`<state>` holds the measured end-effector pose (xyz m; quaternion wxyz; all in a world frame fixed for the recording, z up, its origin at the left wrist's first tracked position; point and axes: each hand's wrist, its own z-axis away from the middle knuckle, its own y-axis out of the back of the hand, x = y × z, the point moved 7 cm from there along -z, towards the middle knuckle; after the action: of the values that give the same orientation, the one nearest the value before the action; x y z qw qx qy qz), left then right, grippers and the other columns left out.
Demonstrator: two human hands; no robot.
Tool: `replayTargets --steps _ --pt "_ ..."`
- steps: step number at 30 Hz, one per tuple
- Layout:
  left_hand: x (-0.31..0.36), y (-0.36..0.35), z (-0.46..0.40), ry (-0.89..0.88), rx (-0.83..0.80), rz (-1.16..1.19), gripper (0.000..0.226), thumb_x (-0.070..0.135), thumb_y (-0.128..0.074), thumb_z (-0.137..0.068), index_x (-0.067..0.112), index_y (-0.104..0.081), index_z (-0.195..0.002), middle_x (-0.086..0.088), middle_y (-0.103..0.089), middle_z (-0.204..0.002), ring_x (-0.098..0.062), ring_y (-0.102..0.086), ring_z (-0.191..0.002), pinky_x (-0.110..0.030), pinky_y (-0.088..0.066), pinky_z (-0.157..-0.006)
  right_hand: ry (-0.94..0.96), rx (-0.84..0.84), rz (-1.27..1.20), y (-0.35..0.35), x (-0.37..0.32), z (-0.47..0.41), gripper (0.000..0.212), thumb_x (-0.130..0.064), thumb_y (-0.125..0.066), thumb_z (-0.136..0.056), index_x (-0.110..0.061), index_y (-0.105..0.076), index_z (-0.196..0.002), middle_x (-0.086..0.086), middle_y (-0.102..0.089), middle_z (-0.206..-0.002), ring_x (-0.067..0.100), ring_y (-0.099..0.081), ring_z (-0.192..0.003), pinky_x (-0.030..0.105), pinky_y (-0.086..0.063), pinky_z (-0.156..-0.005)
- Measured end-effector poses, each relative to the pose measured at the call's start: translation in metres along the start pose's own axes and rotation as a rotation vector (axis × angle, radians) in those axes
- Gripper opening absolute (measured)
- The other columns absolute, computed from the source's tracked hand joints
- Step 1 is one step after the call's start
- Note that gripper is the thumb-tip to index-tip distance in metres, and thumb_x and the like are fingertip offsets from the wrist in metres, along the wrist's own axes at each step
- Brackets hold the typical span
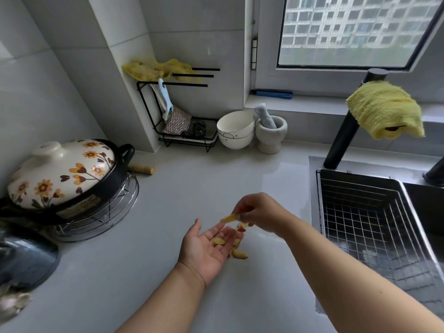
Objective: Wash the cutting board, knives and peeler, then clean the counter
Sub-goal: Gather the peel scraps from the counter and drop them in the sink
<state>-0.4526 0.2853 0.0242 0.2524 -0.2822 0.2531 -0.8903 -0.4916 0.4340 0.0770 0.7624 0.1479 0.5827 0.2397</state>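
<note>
- Two hands worked over the counter (168, 188), with the rest of the kitchen ranged round them.
- At far left a flowered pot (62, 174) sat on a wire rack (113, 212), a wooden handle (141, 168) lying just behind it.
- Against the back wall stood a black rack (185, 131) with a pale blue peeler (165, 99) hanging on it and a yellow cloth (156, 68) draped over its bars.
- Beside it were stacked bowls (235, 131) and a mortar (270, 133) with its pestle.
- The left hand (206, 248) lay palm up, fingers relaxed and spread, cupping yellow peels (219, 241); more peels lay on the counter by its fingertips.
- The right hand (259, 212) hung just above it, pinching one peel (228, 218) between thumb and fingers.
- At right the sink (422, 200) held a wire basket (370, 227).
- A yellow towel (384, 109) hung on the black tap (343, 138).
</note>
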Motion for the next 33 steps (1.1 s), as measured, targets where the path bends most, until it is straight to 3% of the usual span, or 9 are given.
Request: replayTargets --steps 2,7,10,15,20,23,26,30,33 --pt "-0.003 -0.004 0.001 0.016 -0.034 0.015 0.065 0.05 -0.04 -0.098 -0.008 -0.051 -0.123 -0.033 -0.056 -0.127 -0.049 -0.052 -0.12 -0.05 -0.055 -0.082 0.031 -0.099 0.191 -0.01 -0.003 -0.001 0.019 -0.009 -0.067 -0.086 -0.019 -0.074 -0.1 -0.007 -0.068 -0.081 0.005 -0.061 -0.07 0.016 -0.049 -0.066" --pt "-0.002 -0.001 0.002 -0.008 -0.018 0.043 0.063 0.048 -0.041 -0.098 -0.009 -0.053 -0.121 -0.03 -0.058 -0.123 -0.04 -0.059 -0.111 -0.048 -0.057 -0.071 -0.162 0.223 0.348 0.015 0.038 -0.022 0.029 -0.022 -0.064 -0.09 -0.021 -0.063 -0.119 0.003 -0.061 -0.11 0.02 -0.059 -0.092 0.027 -0.046 -0.076" --pt "-0.001 0.003 0.002 -0.013 -0.005 0.04 0.062 0.047 -0.043 -0.097 -0.01 -0.054 -0.121 -0.029 -0.058 -0.121 -0.04 -0.059 -0.111 -0.049 -0.055 -0.073 -0.212 0.19 0.439 0.003 0.058 -0.028 0.018 -0.022 -0.061 -0.089 -0.021 -0.064 -0.107 0.007 -0.055 -0.114 0.027 -0.057 -0.102 0.03 -0.047 -0.082" --pt "0.005 0.01 0.005 -0.038 0.012 0.053 0.06 0.046 -0.044 -0.097 -0.009 -0.055 -0.119 -0.028 -0.06 -0.115 -0.039 -0.06 -0.105 -0.048 -0.055 -0.075 -0.232 0.214 0.364 0.008 0.065 -0.026 0.006 -0.014 -0.062 -0.086 -0.015 -0.066 -0.09 0.003 -0.062 -0.095 0.02 -0.056 -0.085 0.026 -0.044 -0.07" --pt "0.008 0.01 0.007 -0.048 0.021 0.062 0.058 0.045 -0.043 -0.098 -0.008 -0.055 -0.117 -0.028 -0.059 -0.116 -0.039 -0.06 -0.104 -0.048 -0.055 -0.071 -0.145 0.353 -0.015 0.026 0.039 -0.015 0.008 -0.013 -0.068 -0.085 -0.013 -0.065 -0.078 0.0 -0.062 -0.073 0.016 -0.056 -0.069 0.024 -0.042 -0.056" --pt "0.006 0.007 0.007 -0.043 0.001 0.069 0.058 0.045 -0.042 -0.098 -0.009 -0.056 -0.113 -0.029 -0.061 -0.112 -0.039 -0.06 -0.104 -0.05 -0.054 -0.074 -0.046 0.158 -0.136 0.007 0.005 -0.009 0.004 -0.011 -0.069 -0.086 -0.009 -0.069 -0.083 0.005 -0.065 -0.073 0.012 -0.056 -0.063 0.023 -0.047 -0.058" --pt "0.003 0.001 0.008 -0.033 -0.031 0.079 0.055 0.042 -0.04 -0.1 -0.009 -0.057 -0.111 -0.028 -0.065 -0.104 -0.038 -0.061 -0.096 -0.053 -0.053 -0.075 0.025 -0.055 0.016 -0.019 -0.015 -0.005 0.013 -0.023 -0.067 -0.089 -0.012 -0.073 -0.093 0.002 -0.068 -0.08 0.011 -0.061 -0.069 0.025 -0.051 -0.063" --pt "0.005 0.004 0.009 -0.044 -0.032 0.11 0.051 0.037 -0.039 -0.101 -0.01 -0.054 -0.114 -0.03 -0.059 -0.112 -0.04 -0.06 -0.1 -0.055 -0.052 -0.074 0.027 0.152 0.276 -0.005 -0.002 -0.011 0.019 -0.026 -0.063 -0.092 -0.015 -0.072 -0.106 0.003 -0.07 -0.098 0.019 -0.064 -0.086 0.028 -0.05 -0.074" --pt "0.008 0.011 0.01 -0.047 -0.023 0.103 0.052 0.038 -0.041 -0.1 -0.01 -0.056 -0.112 -0.029 -0.059 -0.113 -0.04 -0.061 -0.098 -0.052 -0.054 -0.072 -0.063 0.09 0.441 -0.013 0.028 -0.016 0.023 -0.014 -0.062 -0.089 -0.021 -0.069 -0.11 0.003 -0.063 -0.105 0.02 -0.06 -0.093 0.025 -0.043 -0.074"
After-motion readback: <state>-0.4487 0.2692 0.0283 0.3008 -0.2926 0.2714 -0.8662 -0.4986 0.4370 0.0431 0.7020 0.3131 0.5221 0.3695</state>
